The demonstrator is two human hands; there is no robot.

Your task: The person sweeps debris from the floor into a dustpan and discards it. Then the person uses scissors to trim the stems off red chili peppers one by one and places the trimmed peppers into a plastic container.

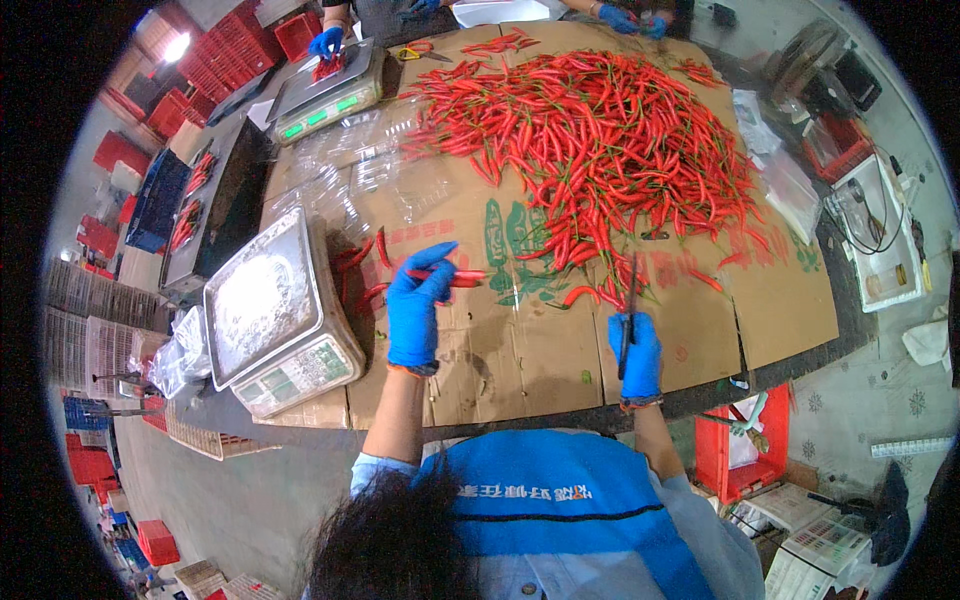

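Note:
My left hand (pixel 414 315), in a blue glove, holds a few red chili peppers (pixel 469 279) between thumb and fingers above the cardboard (pixel 547 367). In my gloved right hand (pixel 640 356) is a dark pair of scissors (pixel 632 300), blades pointing away from me at the near edge of the chili pile. This large pile of red chilies (pixel 600 142), many with green stems, spreads over the far part of the cardboard. Several loose chilies (pixel 352 259) lie left of my left hand, beside a digital scale (pixel 262 300) with a bare metal pan.
Clear plastic trays (pixel 375 169) lie behind the near scale. At a second scale (pixel 330 97), a co-worker's gloved hand (pixel 327 43) touches chilies on the pan. Another person's gloved hands (pixel 630 21) are at the far edge. Yellow-handled scissors (pixel 421 49) and plastic bags (pixel 787 191) lie on the table.

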